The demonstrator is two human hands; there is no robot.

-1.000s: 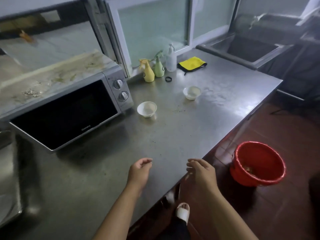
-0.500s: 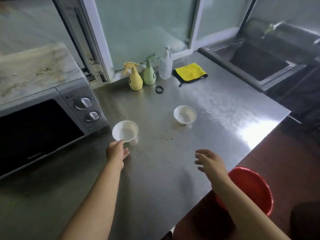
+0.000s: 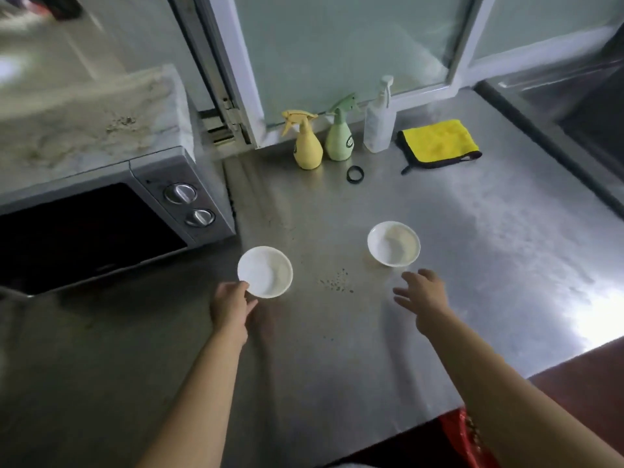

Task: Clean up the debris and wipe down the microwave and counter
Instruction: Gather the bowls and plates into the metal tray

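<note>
Two white bowls stand on the steel counter (image 3: 489,265). My left hand (image 3: 231,307) pinches the near rim of the left bowl (image 3: 265,276). My right hand (image 3: 422,295) hovers open, fingers spread, just short of the right bowl (image 3: 393,244), apart from it. Dark crumbs (image 3: 337,283) lie on the counter between the bowls. The microwave (image 3: 101,211) stands at the left with a stained, dirty top (image 3: 84,126) and a dark door. A folded yellow cloth (image 3: 439,143) lies at the back right.
A yellow spray bottle (image 3: 306,146), a green spray bottle (image 3: 340,138) and a white pump bottle (image 3: 380,123) stand by the window. A black ring (image 3: 355,173) lies in front of them. A sink (image 3: 580,106) is at the far right; a red bucket (image 3: 469,437) sits below the counter's edge.
Both hands have reached forward from the counter's front edge. My left hand has taken hold of the left bowl's rim, and my right hand has come close to the right bowl.
</note>
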